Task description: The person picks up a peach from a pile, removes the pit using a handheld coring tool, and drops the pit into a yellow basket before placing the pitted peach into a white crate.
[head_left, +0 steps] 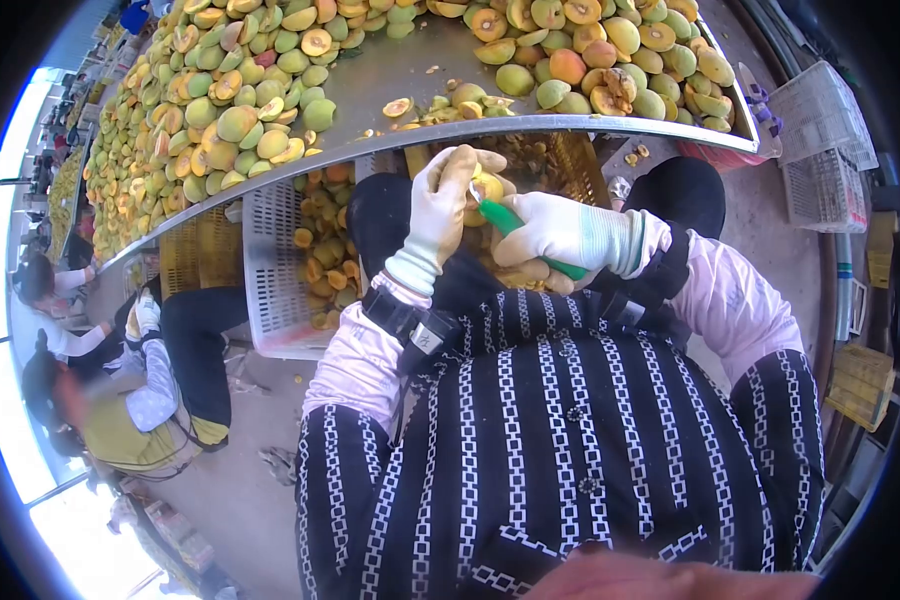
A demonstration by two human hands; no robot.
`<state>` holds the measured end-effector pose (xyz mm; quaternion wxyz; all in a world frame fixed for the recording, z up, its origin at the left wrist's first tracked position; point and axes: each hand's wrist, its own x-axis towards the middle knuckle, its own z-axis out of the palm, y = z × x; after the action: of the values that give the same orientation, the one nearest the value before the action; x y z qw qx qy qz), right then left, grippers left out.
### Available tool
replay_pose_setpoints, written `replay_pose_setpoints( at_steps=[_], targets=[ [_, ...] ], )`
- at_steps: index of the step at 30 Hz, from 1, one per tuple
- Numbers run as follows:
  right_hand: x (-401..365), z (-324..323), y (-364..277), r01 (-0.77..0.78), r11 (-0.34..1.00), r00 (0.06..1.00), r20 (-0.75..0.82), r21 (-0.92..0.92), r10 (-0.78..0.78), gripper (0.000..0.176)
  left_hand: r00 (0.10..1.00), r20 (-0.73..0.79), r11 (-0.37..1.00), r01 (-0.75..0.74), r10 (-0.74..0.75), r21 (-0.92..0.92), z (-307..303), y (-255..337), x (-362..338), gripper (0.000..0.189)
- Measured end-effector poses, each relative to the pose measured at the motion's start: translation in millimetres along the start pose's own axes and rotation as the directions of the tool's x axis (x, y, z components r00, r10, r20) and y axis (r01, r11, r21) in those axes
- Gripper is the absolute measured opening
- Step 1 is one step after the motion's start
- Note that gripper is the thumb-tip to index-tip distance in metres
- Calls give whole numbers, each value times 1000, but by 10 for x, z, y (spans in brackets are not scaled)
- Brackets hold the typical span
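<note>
My left hand (440, 215), in a white work glove, is closed around a yellow stone fruit (488, 186) that looks like an apricot or small peach. Its fingers partly cover the fruit. My right hand (562, 232), gloved too, grips a green-handled knife (501, 217). The handle's lower end shows below my palm, and the short metal tip points at the fruit, touching it or very close. Both hands are above my lap, just below the metal table's edge (530, 124). Whole and halved fruits (235, 120) lie heaped on that table.
Beneath the table are a white crate (270, 270) of cut fruit and a yellow crate (588, 165). White baskets (820, 150) are stacked at the right, near a wooden stool (860, 385). Co-workers (135, 400) sit at the left, one with gloved hands.
</note>
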<state>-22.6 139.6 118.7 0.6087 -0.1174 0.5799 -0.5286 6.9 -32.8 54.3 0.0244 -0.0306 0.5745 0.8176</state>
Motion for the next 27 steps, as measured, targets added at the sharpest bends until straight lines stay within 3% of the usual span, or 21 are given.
replay_pose_setpoints(
  at_steps=[2,4,6,8,10,12,13,14,15,16,18,19,20,22,24,26,27],
  targets=[
    [-33,70,-12,-16,1000,995,-93,15,17,21,999,-7,999,37,-37,25,-9,3,-1,38],
    [-34,34,11,-48,993,996,-73,110,56,23,957,161,964,254,-239,-76,-58,71,14,47],
    [-75,0,-9,31,990,999,5,138,-32,22,956,205,968,232,-209,-95,12,149,-35,54],
    [-96,9,-42,49,989,999,-17,137,-47,21,999,18,967,47,-44,-251,158,119,-74,58],
    [-73,-3,13,44,998,999,-15,43,-44,19,993,-72,974,-111,98,-197,196,-11,-99,51],
    [9,1,113,65,997,998,19,41,-66,17,994,-112,969,-26,-1,-246,199,-105,-79,50],
    [35,50,127,52,971,988,-131,-235,-85,18,994,-110,969,-21,-6,-246,180,-106,-71,50],
    [50,104,121,-10,872,953,-268,-490,-139,20,991,-55,963,101,-119,-251,148,-105,-62,50],
    [27,141,74,-108,844,949,-307,-525,-69,23,973,0,943,222,-229,-248,140,-104,-59,51],
    [11,101,101,-108,845,948,-309,-524,-71,23,973,3,943,223,-229,-247,148,-113,-55,51],
    [-33,-40,175,50,987,996,-62,-150,-60,23,988,-30,982,150,-154,-115,138,-126,-39,50],
    [-55,-75,187,64,996,998,-8,-61,-65,21,995,13,989,97,-96,-114,133,-134,-43,50],
    [-69,-90,213,68,996,998,-6,-58,-69,21,995,13,989,98,-97,-109,142,-152,-57,50],
    [-83,-99,263,107,987,988,102,118,-119,21,1000,-4,971,-26,26,-236,201,-202,-79,52],
    [-75,-38,283,122,973,986,88,194,-141,20,999,-12,945,-48,47,-324,248,-246,-31,54],
    [45,-5,347,246,859,933,130,448,-335,20,991,-104,878,-127,88,-462,302,-267,20,56],
    [73,-6,361,257,844,935,101,470,-341,19,987,-154,890,-114,50,-441,307,-275,61,56]
  ],
)
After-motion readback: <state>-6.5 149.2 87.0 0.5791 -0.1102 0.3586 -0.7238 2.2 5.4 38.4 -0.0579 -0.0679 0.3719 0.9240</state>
